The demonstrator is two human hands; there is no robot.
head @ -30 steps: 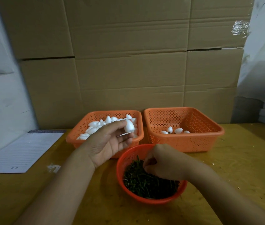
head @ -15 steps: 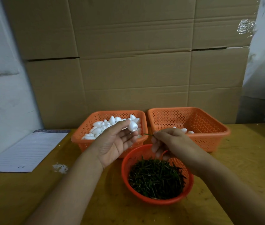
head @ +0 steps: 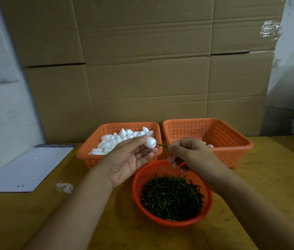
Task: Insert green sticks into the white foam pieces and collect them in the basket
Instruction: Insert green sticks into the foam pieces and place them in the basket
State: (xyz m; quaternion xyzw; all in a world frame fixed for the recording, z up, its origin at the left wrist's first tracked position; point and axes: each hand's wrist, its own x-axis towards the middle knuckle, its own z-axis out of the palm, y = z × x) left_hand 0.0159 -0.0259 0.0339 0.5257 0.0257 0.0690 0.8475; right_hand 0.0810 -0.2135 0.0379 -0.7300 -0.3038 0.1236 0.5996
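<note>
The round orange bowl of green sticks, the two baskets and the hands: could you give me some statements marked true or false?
1. The left hand holds a white foam piece. True.
2. The right hand pinches a thin green stick. True.
3. The stick is already pushed into the foam. False: its tip is just short of it.
4. The round orange bowl holds foam pieces. False: green sticks.
5. The right orange basket is fuller than the left orange basket. False: the left one is.
</note>
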